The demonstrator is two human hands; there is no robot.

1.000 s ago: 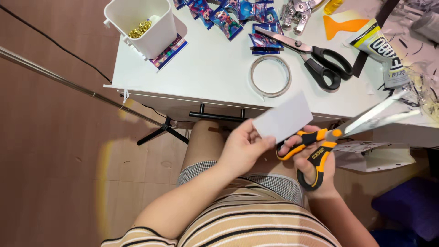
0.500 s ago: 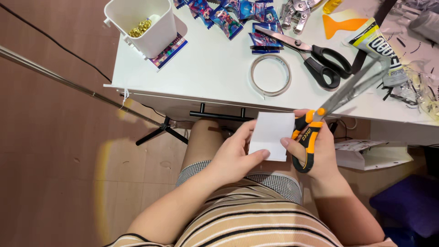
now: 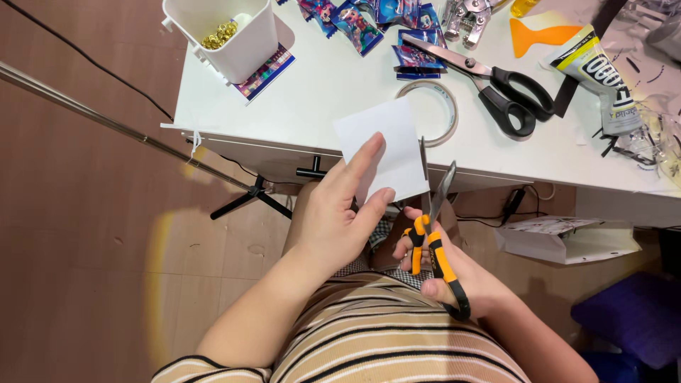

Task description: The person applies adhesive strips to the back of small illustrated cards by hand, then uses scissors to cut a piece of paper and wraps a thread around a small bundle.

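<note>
My left hand [image 3: 339,213] holds a white paper card [image 3: 386,142] upright in front of the table edge, fingers flat across its lower half. My right hand [image 3: 443,273] grips orange-and-black scissors [image 3: 434,234] by the handles. Their blades point up and meet the card's right edge, where a thin strip stands slightly apart from the card.
On the white table [image 3: 319,99] lie black-handled scissors [image 3: 496,92], a tape ring [image 3: 436,110], colourful small packets [image 3: 369,18], a white bin holding gold bits [image 3: 227,32], an orange scraper [image 3: 543,35] and a glue pouch [image 3: 599,74]. A tripod leg [image 3: 120,128] crosses the brown floor at left.
The scissors have swung from pointing right to pointing up at the card's right edge. The card has been turned and raised toward the table.
</note>
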